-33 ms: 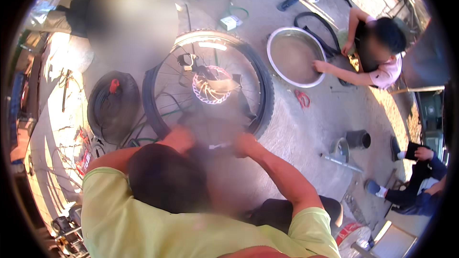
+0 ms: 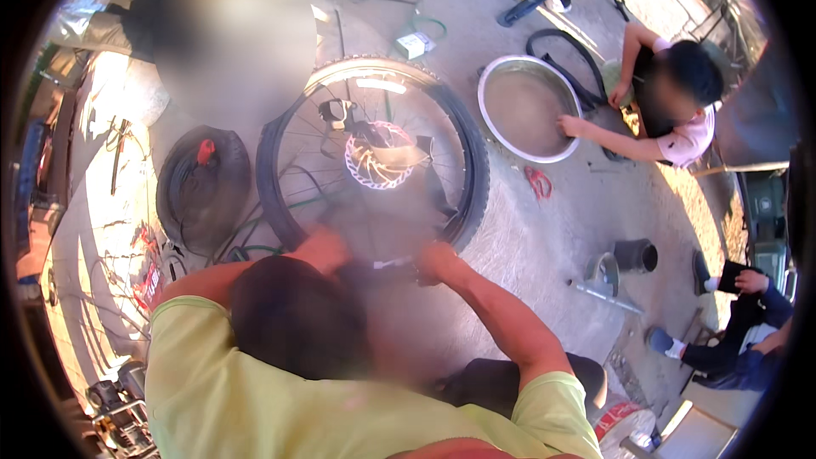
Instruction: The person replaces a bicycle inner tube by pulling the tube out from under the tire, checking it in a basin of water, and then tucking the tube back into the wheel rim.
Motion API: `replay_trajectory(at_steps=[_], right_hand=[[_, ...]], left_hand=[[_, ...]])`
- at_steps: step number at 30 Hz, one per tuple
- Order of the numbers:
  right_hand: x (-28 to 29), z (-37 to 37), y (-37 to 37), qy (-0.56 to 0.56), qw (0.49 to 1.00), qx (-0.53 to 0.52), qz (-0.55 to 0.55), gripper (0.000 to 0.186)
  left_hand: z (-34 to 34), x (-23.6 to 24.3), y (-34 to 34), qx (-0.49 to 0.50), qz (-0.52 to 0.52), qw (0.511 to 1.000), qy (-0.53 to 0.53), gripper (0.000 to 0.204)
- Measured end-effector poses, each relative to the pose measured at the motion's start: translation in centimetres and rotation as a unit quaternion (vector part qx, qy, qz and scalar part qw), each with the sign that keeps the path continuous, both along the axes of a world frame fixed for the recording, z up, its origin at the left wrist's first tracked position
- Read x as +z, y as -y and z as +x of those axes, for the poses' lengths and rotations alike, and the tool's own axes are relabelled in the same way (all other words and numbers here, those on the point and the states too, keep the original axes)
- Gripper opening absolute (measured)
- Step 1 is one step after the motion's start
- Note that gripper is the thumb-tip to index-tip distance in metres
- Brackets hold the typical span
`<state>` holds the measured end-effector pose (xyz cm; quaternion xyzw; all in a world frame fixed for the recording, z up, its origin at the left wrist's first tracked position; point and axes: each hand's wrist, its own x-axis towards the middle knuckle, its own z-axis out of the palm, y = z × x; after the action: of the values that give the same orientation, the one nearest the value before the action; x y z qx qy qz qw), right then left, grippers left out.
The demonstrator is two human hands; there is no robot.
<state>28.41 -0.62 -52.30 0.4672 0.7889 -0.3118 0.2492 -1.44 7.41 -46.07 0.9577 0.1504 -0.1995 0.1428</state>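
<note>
A bicycle wheel [image 2: 482, 191] with a dark tire, spokes and a slotted disc brake rotor [image 2: 380, 155] stands before me. At the near part of its rim, my left hand [image 2: 321, 248] is closed on the tire. My right hand [image 2: 437, 263] is wrapped round the tire a little further right. Between my hands the tire shows a pale mark, and a blur covers the lower wheel and some of my fingers. Left of the wheel lies a dark round tub [image 2: 204, 191] with a red object [image 2: 206, 151] in it.
A person at right dips a hand into a wide metal basin [image 2: 544, 155] of murky water, beside a loose black tire [image 2: 586, 42]. Red handled tool [image 2: 538, 183], black cylinder [image 2: 636, 256] and metal tube [image 2: 605, 296] lie on the ground. Another person sits at far right.
</note>
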Motion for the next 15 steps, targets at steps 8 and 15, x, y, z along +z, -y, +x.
replay_trajectory(at_steps=[8, 15], right_hand=[[-4.7, -5.1, 0.7, -0.215, 0.975, -0.038, 0.034, 0.039], [-2.0, -4.2, 1.7, -0.134, 0.990, -0.048, 0.015, 0.030]], left_hand=[[-0.5, -9.5, 3.8, 0.121, -0.087, 0.979, 0.142, 0.041], [2.8, -4.6, 2.8, 0.113, -0.182, 0.972, 0.097, 0.043]])
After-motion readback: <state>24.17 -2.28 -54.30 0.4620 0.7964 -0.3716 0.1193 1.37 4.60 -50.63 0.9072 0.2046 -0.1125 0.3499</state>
